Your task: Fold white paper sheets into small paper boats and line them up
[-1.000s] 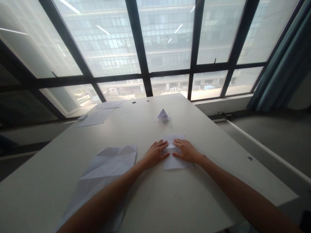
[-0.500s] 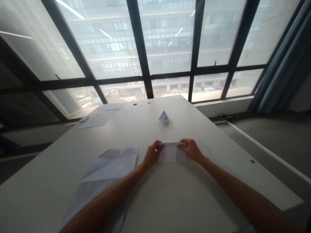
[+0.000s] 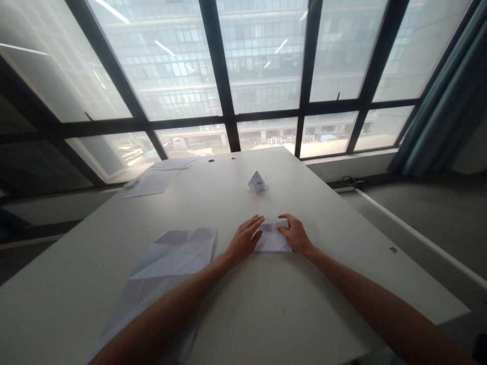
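A small folded sheet of white paper (image 3: 272,239) lies flat on the white table (image 3: 243,309) between my hands. My left hand (image 3: 245,238) rests over its left edge, fingers stretched out and thumb apart. At the right edge, my right hand (image 3: 296,234) has its thumb and forefinger spread, touching the paper near its upper right corner. Beyond them stands a folded paper boat (image 3: 256,182). To the left lies a large creased sheet of paper (image 3: 171,258), partly covered by my left forearm.
More white papers (image 3: 152,185) lie at the table's far left, with a small pale object (image 3: 131,184) beside them. Dark round holes (image 3: 211,160) show near the far edge. Windows (image 3: 262,66) rise behind the table, and a blue curtain (image 3: 437,96) hangs at right.
Both hands have loosened from the folded paper's upper edge. The paper now lies flatter, and my left hand has spread over its left side. The paper boat has not moved.
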A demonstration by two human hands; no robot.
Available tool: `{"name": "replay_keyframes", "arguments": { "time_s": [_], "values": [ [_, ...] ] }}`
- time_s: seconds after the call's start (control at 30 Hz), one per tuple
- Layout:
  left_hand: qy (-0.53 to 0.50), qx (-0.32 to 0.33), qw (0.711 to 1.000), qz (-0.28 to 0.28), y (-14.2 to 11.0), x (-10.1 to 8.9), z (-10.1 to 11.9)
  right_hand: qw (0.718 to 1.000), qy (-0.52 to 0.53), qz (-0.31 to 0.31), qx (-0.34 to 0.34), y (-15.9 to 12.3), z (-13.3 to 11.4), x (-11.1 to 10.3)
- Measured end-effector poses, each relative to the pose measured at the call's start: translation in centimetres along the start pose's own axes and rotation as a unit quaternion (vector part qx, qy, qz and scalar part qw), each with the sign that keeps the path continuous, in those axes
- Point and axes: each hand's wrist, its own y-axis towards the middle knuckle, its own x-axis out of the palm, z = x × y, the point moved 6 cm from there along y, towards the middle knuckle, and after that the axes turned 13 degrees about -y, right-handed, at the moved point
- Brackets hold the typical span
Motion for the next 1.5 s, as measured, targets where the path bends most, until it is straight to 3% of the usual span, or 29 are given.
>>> {"name": "replay_keyframes", "arguments": {
  "time_s": [0.1, 0.2, 0.37, 0.53, 0.77, 1.5],
  "values": [
    [0.048, 0.006, 0.989, -0.136, -0.5, 1.8, 0.2, 0.995, -0.087, -0.023, -0.034, -0.4, -1.0, 0.3],
    [0.08, -0.003, 0.98, -0.181, -0.6, 2.3, 0.0, 0.973, -0.217, -0.043, -0.06, -1.0, -2.2, 0.3],
    [0.099, 0.001, 0.978, -0.183, -0.6, 2.3, 0.2, 0.946, -0.29, -0.036, -0.139, -1.9, -4.4, 0.8],
    [0.099, -0.001, 0.979, -0.178, -0.6, 2.3, 0.7, 0.925, -0.283, -0.145, -0.208, -3.2, -4.9, 3.6],
    [0.109, -0.014, 0.977, -0.181, -0.6, 2.5, 0.4, 0.917, -0.311, -0.178, -0.173, -3.4, -3.8, 3.8],
    [0.145, -0.064, 0.972, -0.17, -1.2, 1.6, -0.5, 0.913, -0.34, -0.189, -0.125, -2.1, -1.0, 2.4]
  ]
}}
